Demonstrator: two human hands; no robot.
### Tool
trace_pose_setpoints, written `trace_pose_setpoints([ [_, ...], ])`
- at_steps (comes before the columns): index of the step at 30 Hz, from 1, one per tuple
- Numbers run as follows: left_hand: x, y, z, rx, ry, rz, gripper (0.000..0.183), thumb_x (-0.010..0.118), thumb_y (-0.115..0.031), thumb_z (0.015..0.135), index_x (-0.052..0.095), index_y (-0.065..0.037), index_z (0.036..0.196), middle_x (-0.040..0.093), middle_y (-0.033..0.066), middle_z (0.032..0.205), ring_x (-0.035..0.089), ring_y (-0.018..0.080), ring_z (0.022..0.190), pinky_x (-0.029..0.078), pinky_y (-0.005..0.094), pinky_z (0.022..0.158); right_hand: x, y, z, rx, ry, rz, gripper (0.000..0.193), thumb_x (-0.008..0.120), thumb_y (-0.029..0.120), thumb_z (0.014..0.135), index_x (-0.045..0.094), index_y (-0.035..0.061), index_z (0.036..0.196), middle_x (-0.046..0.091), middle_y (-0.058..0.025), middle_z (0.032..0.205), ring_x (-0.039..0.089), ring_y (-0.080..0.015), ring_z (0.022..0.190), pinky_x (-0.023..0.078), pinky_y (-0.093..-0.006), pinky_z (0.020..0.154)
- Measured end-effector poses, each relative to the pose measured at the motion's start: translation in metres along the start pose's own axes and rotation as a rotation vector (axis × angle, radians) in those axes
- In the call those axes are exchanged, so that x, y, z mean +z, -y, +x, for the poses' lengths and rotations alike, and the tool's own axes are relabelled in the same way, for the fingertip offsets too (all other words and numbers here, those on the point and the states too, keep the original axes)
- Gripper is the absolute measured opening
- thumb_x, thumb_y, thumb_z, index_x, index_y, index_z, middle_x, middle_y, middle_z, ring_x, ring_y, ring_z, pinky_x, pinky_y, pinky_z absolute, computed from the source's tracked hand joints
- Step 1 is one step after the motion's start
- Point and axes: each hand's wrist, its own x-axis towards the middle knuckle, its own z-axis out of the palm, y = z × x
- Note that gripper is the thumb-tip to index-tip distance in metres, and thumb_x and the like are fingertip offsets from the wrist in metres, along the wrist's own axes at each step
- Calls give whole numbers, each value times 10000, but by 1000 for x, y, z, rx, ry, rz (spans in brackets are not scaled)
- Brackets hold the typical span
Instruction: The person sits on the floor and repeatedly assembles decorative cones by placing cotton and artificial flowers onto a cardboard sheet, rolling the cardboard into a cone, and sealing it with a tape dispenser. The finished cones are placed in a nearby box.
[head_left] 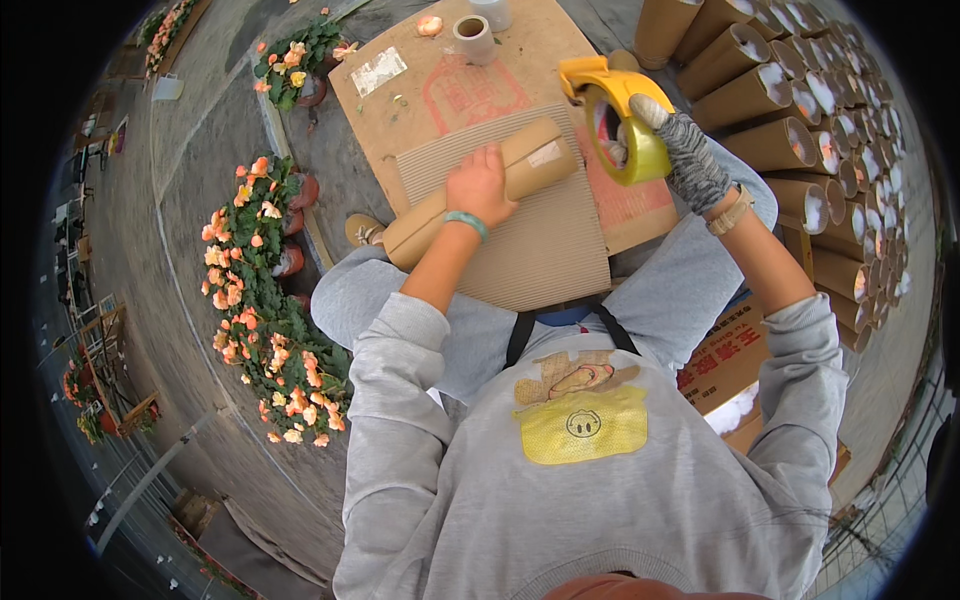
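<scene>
A brown cardboard tube (541, 150) lies slantwise over a sheet of corrugated cardboard (545, 250) in front of me. My left hand (480, 186), bare with a green bangle at the wrist, grips the rolled tube from above near its middle. A pale piece of tape or label (545, 153) sticks near its far right end. In my right hand (685, 150), which wears a grey knit glove, I hold a yellow tape dispenser (648, 148) with a roll of tape in it. It is raised to the right of the tube, apart from it.
A printed cardboard box (400, 120) serves as a work surface, bearing a tape roll (473, 38) and a loose flower (429, 26). Cardboard tubes (745, 95) with white filling are stacked on the right. Potted orange begonias (255, 290) line the left. A carton (725, 355) stands by my right leg.
</scene>
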Motion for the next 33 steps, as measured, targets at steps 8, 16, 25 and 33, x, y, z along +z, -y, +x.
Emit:
trace_pose_setpoints([
  [8,12,10,4,-64,112,-102,842,770,-355,587,400,8,1250,565,166,1096,563,312,992,485,404,809,72,-41,-72,31,48,-257,455,657,336,815,562,9,1117,626,-52,945,578,-110,850,467,-257,737],
  [16,-29,18,30,-36,281,-171,814,747,-396,597,422,1,1230,570,184,1108,565,355,994,474,419,830,24,-133,-118,245,142,-107,559,630,338,810,471,18,1240,587,-76,1067,561,-146,944,463,-296,825],
  [25,-127,-40,-49,512,-146,-115,649,726,-246,562,485,-4,1114,569,148,1025,570,291,932,485,403,756,16,-62,23,249,443,263,640,604,437,836,432,19,1289,569,-120,1174,577,-193,1036,471,-335,903],
  [33,-9,-15,4,-22,281,-127,657,764,-346,604,489,0,1089,584,143,1074,569,307,994,485,407,809,47,5,-108,351,142,28,619,693,339,794,459,18,1269,624,-76,973,621,-133,823,504,-242,719],
])
